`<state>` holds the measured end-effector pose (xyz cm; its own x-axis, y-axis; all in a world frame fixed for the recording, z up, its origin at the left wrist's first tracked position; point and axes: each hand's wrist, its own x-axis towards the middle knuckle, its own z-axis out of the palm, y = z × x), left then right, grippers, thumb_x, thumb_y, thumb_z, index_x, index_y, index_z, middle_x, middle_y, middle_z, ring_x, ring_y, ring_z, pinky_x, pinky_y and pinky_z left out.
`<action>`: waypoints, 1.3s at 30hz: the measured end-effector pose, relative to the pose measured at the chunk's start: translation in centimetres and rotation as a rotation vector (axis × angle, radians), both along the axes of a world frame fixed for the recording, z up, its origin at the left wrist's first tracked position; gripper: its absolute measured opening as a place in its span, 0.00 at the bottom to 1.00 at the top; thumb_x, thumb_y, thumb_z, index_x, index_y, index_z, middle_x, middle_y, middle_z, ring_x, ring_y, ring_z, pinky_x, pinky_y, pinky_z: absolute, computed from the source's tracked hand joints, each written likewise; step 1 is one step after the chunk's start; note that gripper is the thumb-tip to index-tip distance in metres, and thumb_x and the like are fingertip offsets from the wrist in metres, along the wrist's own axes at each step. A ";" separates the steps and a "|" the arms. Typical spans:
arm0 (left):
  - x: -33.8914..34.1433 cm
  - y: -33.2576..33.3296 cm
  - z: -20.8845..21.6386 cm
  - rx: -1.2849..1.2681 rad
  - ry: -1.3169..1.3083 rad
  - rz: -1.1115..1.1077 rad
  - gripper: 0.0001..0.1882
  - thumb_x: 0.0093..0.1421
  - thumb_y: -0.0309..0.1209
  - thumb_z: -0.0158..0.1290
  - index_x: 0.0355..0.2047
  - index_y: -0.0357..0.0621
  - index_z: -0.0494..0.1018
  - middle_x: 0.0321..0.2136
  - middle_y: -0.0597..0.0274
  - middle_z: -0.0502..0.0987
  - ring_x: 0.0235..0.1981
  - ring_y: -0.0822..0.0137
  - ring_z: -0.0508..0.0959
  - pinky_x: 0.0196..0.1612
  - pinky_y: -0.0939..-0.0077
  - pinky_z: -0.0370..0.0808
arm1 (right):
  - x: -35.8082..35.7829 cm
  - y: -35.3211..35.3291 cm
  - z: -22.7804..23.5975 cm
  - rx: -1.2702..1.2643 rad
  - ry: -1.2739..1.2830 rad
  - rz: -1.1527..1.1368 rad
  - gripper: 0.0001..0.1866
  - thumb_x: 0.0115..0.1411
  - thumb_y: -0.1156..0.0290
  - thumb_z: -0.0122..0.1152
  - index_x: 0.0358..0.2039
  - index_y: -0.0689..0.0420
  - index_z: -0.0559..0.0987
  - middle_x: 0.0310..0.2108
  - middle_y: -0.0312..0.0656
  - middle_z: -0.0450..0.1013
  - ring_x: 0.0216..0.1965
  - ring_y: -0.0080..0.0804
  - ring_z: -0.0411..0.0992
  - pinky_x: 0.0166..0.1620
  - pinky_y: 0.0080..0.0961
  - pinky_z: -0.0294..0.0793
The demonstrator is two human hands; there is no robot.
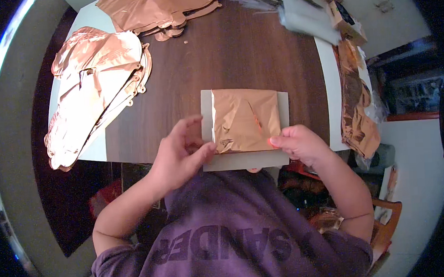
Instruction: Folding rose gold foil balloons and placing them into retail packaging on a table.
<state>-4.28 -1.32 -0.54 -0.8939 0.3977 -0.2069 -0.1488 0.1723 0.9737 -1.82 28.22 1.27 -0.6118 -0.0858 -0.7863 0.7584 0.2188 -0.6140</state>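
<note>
A rose-gold foil balloon (241,120), deflated and folded into a near-square, lies on a pale grey card (247,160) at the table's near edge. The card shows past it on the left, right and near sides. My right hand (302,145) pinches the foil's near right corner between thumb and fingers. At the near left corner is my left hand (182,148), its fingers curved and apart. Its thumb tip is at the foil's edge; whether it touches the foil or only the card I cannot tell.
Flat foil balloons lie in a stack (96,90) at the left and another stack (157,11) at the far left of the dark wooden table (237,52). More crumpled foil (355,101) hangs along the right edge. A blurred clear plastic item (308,16) and a small box (346,20) are far right.
</note>
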 end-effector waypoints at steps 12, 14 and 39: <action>-3.4 2.0 -0.5 -0.147 -0.218 -0.088 0.34 0.58 0.20 0.56 0.63 0.37 0.53 0.27 0.57 0.79 0.28 0.71 0.78 0.30 0.77 0.75 | 0.4 0.2 -0.5 0.071 0.185 0.068 0.19 0.60 0.54 0.64 0.23 0.57 0.80 0.17 0.29 0.67 0.18 0.16 0.61 0.21 0.17 0.58; -3.3 2.1 -0.5 -0.143 -0.230 -0.073 0.34 0.59 0.20 0.56 0.63 0.37 0.54 0.28 0.57 0.79 0.28 0.71 0.78 0.31 0.77 0.75 | 0.0 0.4 0.1 0.114 0.104 0.131 0.18 0.59 0.54 0.65 0.23 0.57 0.80 0.17 0.30 0.69 0.19 0.17 0.63 0.22 0.18 0.60; -4.4 1.4 -3.8 -0.434 1.169 -0.149 0.30 0.48 0.26 0.59 0.55 0.47 0.68 0.43 0.57 0.72 0.46 0.51 0.72 0.53 0.52 0.65 | -0.4 -1.8 -0.4 0.550 0.464 0.190 0.16 0.53 0.63 0.70 0.22 0.62 0.76 0.17 0.36 0.72 0.20 0.19 0.67 0.24 0.24 0.66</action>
<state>-8.64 0.10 -4.29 -0.5830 0.6081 0.5389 0.8123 0.4517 0.3690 -2.23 26.45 0.89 -0.9052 0.1085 -0.4108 0.3665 0.6886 -0.6257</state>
